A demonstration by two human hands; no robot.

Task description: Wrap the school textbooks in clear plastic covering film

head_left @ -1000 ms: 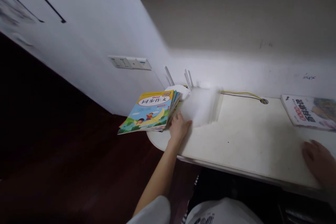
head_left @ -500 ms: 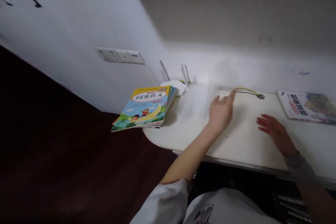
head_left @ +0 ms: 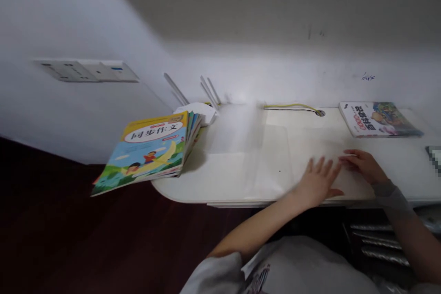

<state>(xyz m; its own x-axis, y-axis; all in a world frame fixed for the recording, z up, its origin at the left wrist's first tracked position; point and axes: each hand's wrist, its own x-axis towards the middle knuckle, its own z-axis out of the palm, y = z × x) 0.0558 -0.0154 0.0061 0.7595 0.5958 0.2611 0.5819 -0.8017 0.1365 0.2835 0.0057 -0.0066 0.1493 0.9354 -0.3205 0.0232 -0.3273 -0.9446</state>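
A clear, colourless plastic sheet (head_left: pixel 275 147) spreads over the white desk (head_left: pixel 210 186). Its left part (head_left: pixel 237 133) looks raised and is smeared by motion. My left hand (head_left: pixel 319 179) is open, palm down with fingers spread, over the sheet's right side near the desk's front. Just right of it, my right hand (head_left: pixel 365 165) has its fingers drawn together, their tips close to the left fingers. What it pinches, if anything, is too faint to make out.
At the desk's left end a stack of books (head_left: pixel 151 147) overhangs the edge. Behind it stands a white router (head_left: pixel 198 112) with upright antennas. Farther right are a yellow cable (head_left: pixel 292 105), a cable hole (head_left: pixel 320 113) and another book (head_left: pixel 377 119). Wall sockets (head_left: pixel 89 71) are at left.
My left hand has moved right and toward the desk's front, and its fingers have spread. My right hand's fingers have closed together. The view has swung right.
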